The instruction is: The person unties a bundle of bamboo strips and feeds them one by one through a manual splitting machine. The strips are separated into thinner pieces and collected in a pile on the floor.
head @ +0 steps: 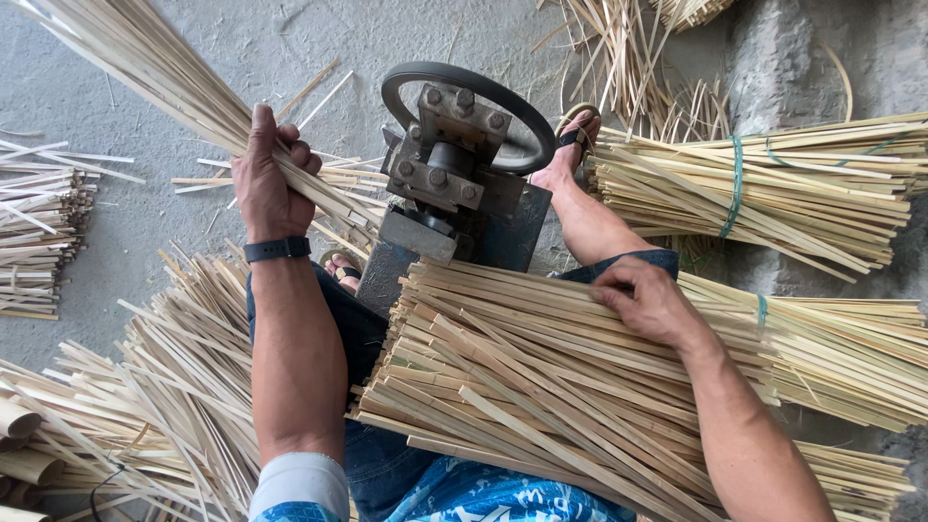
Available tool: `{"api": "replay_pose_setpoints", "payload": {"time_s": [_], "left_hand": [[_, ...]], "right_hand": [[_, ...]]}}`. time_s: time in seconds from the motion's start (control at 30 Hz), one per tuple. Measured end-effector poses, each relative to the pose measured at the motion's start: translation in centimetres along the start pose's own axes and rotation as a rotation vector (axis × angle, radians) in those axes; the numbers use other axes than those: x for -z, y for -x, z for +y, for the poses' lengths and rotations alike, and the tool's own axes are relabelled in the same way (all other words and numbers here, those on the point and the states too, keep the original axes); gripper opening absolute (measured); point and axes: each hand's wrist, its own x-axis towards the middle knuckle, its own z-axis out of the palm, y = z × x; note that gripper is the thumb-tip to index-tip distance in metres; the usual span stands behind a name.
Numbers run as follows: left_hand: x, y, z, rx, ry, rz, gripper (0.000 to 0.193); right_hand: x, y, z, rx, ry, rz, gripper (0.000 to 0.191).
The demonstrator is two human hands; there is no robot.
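Our left hand (263, 179) holds a bunch of thin sticks (145, 58), fingers tight around it. Our right hand (646, 302) rests, fingers loose, on the stick pile (522, 387) across our lap. Sticks could slip and scatter near the machine (454, 164).

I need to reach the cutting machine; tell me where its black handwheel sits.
In the head view, the black handwheel sits top centre on the grey metal machine, between the left hand gripping bamboo strips and the sandalled foot.
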Motion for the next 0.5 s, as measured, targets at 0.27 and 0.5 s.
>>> {"api": "replay_pose_setpoints", "payload": {"time_s": [0.27, 0.5], "left_hand": [[0.7, -0.2, -0.3, 0.048, -0.101, 0.063, 0.036], [0.0, 0.5, -0.3, 0.041, -0.27, -0.004, 0.046]], "right_hand": [[4.0, 2.8, 0.4, -0.055, -0.062, 0.209, 0.013], [3.4, -0.5, -0.2, -0.096, 0.147, 0.302, 0.02]]}}
